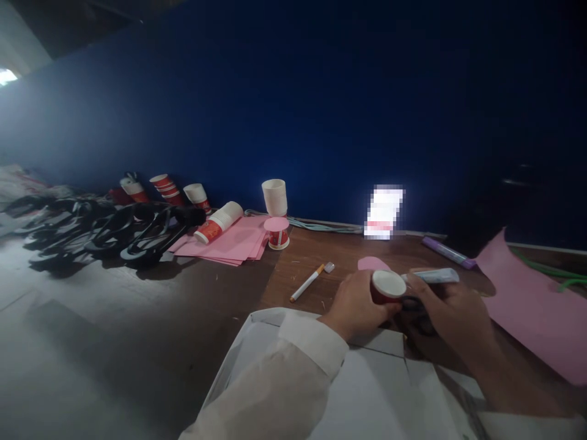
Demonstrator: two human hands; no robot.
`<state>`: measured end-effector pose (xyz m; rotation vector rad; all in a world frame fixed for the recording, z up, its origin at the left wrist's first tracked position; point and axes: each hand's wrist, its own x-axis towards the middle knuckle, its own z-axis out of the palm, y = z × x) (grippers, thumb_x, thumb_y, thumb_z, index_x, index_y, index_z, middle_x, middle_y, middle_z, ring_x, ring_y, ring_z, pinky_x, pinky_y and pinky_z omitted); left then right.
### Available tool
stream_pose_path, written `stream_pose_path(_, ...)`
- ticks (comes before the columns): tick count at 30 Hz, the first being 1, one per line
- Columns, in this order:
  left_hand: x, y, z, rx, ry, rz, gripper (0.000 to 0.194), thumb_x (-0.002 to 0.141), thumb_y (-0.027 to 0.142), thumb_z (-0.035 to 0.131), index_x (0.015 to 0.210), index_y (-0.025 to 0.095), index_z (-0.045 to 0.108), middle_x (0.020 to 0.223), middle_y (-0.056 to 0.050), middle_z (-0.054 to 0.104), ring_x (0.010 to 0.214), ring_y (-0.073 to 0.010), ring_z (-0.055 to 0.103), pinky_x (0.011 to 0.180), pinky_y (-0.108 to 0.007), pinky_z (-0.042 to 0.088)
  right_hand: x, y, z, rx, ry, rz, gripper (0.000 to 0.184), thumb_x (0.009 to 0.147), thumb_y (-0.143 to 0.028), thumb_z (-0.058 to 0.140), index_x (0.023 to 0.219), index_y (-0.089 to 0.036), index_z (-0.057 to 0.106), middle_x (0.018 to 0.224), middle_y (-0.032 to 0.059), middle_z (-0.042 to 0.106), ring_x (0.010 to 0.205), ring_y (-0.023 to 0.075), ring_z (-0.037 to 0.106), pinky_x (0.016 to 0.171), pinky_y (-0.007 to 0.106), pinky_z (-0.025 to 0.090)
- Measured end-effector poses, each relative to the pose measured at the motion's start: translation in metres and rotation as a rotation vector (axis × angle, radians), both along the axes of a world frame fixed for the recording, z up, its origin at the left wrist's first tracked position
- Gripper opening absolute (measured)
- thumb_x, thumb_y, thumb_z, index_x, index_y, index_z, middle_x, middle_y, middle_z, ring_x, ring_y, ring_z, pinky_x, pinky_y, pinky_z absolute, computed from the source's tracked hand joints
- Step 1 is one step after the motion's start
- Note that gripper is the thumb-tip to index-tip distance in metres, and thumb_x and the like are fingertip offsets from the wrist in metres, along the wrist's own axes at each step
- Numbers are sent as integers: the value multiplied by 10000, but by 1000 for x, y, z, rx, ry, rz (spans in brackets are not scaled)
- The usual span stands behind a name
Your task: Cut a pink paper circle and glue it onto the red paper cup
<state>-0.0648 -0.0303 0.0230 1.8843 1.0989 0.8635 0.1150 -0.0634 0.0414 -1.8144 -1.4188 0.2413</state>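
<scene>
My left hand (pixel 355 305) is wrapped round a red paper cup (pixel 389 284), its pale round end facing up. From the right, my right hand (pixel 452 308) grips a clear, whitish glue tube (pixel 438 276), its narrow tip at the cup's edge; whether it touches is unclear. Just behind the cup lies a pink paper disc (pixel 372 263), partly hidden. Black loops like scissor handles (pixel 424 324) show dimly under my right hand. To the left rests an uncapped marker (pixel 307 284) with an orange tip end, near a clear cap (pixel 329 267).
Stacked cups (pixel 275 198) with a pink disc stand at the back. Left are pink sheets (pixel 233 244) under a lying cup (pixel 219 222), then black sandals (pixel 151 235). A lit phone (pixel 384 211) leans on the blue wall. Right: purple-ended tube (pixel 449 252), pink sheet (pixel 532 305). White box (pixel 367 379) in front.
</scene>
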Motion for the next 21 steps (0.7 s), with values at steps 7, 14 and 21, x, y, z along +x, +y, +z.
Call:
stream_pose_path(7, 0, 1, 0, 28, -7, -9, 475, 692, 378, 821, 1122, 226, 691, 1134, -74, 709, 1023, -279, 649, 930, -449, 536, 0, -3, 0, 14, 120, -27, 532, 819, -678, 561, 985, -218, 768, 919, 87, 779, 912, 341, 718, 820, 464, 536)
stream_pose_path(14, -1, 3, 0, 121, 32, 10, 513, 683, 406, 827, 1131, 201, 683, 1144, -106, 647, 1106, -312, 593, 995, -472, 499, 2, 2, 1, -48, 67, -17, 506, 787, -682, 541, 829, -217, 736, 811, 97, 757, 843, 349, 708, 767, 451, 521)
stream_pose_path(21, -1, 2, 4, 158, 31, 27, 565, 720, 315, 764, 1247, 250, 569, 1175, -68, 659, 1091, -303, 594, 993, -503, 471, 0, -2, 3, -21, 198, -61, 515, 823, -677, 551, 968, -218, 734, 759, 61, 750, 723, 290, 704, 674, 395, 513)
